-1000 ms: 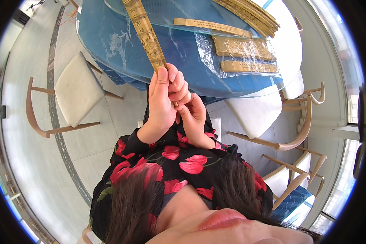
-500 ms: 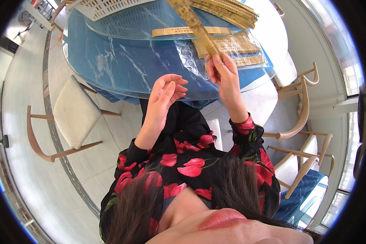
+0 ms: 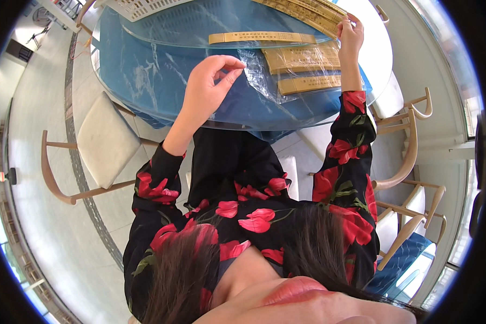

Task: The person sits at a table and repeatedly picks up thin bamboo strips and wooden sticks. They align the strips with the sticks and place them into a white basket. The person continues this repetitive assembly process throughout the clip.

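My right hand (image 3: 351,33) reaches to the far right of the table. Its thumb and fingers are closed on the right end of a long, flat gold strip lying on a fanned pile of gold strips (image 3: 299,15). Over the near edge of the table hovers my left hand (image 3: 206,86), empty, with curved fingers and the thumb slightly apart from the forefinger. Its fingertips are beside clear plastic film (image 3: 254,73). A single gold strip (image 3: 262,37) lies crosswise behind it. More gold strips in clear plastic (image 3: 302,58) lie between my hands.
The round blue marbled table (image 3: 140,89) has a raised glass turntable. A white perforated basket (image 3: 146,7) stands at its far left. A pale-seated wooden chair (image 3: 110,140) is to my left, and several wooden chairs (image 3: 407,146) stand to my right by the windows.
My right hand has moved away and to the right, bringing the gold strip down to the pile. My left hand has risen over the table, its fingers curling towards the thumb.
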Demonstrator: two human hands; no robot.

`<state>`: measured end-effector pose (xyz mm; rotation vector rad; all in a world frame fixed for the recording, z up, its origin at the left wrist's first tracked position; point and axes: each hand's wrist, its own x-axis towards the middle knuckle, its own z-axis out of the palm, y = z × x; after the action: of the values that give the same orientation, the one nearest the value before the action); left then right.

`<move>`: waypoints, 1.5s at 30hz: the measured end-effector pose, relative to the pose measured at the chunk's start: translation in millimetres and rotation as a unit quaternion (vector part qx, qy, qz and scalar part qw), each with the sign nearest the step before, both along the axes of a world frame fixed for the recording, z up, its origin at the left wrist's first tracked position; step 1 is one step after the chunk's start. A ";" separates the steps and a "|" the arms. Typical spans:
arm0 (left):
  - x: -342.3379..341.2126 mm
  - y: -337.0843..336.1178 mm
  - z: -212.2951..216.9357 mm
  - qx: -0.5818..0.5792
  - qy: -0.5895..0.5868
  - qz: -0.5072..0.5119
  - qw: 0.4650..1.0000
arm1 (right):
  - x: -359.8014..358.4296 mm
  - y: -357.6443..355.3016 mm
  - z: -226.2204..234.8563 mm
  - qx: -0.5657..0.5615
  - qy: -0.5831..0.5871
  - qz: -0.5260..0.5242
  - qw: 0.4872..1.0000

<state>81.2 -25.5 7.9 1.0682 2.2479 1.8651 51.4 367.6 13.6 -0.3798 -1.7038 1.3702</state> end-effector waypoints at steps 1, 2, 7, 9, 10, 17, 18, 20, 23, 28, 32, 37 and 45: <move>-21.6 2.5 3.3 -0.060 0.120 0.056 0.989 | -7.4 -18.3 0.9 0.003 0.019 0.044 0.999; -45.3 4.1 4.7 -0.117 0.238 0.104 0.959 | -12.0 -34.9 2.8 0.008 0.037 0.080 0.996; -110.7 0.7 3.1 -0.216 0.313 0.091 0.920 | -28.0 -104.8 -5.3 0.171 0.086 0.076 0.979; -108.7 -0.4 8.0 -0.229 0.280 0.064 0.930 | -12.5 -113.8 -4.7 0.147 0.017 0.148 0.978; -106.6 -1.0 5.9 -0.217 0.305 0.070 0.925 | -10.0 -113.3 -7.0 0.140 -0.005 0.180 0.974; -97.8 -4.2 -3.6 -0.195 0.367 0.103 0.904 | 2.1 -128.7 -7.9 0.142 -0.072 0.248 0.956; -99.7 -4.3 -3.0 -0.197 0.367 0.104 0.903 | 3.9 -131.2 -5.3 0.156 -0.075 0.250 0.953; -101.5 -6.3 -5.1 -0.198 0.365 0.110 0.903 | 4.8 -134.5 -5.0 0.174 -0.093 0.257 0.946; -103.6 -5.6 -5.0 -0.191 0.362 0.118 0.905 | 5.2 -134.1 -3.9 0.274 -0.094 0.233 0.928; -106.7 -5.5 -4.7 -0.177 0.334 0.125 0.917 | -2.5 -143.9 -4.6 0.513 -0.008 0.166 0.842; -107.5 -4.6 -3.5 -0.169 0.343 0.133 0.915 | -12.3 -143.3 -11.5 0.518 -0.023 0.162 0.840; -106.5 -6.9 -3.3 -0.171 0.335 0.134 0.917 | -14.5 -142.4 -11.7 0.480 -0.054 0.189 0.855; -102.5 -1.7 -2.9 -0.180 0.368 0.152 0.899 | -11.9 -143.1 -17.0 0.506 -0.036 0.125 0.853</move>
<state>-21.3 -27.3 5.0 1.6131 3.1560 1.1044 39.5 224.4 -3.4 0.4135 -2.3198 0.4478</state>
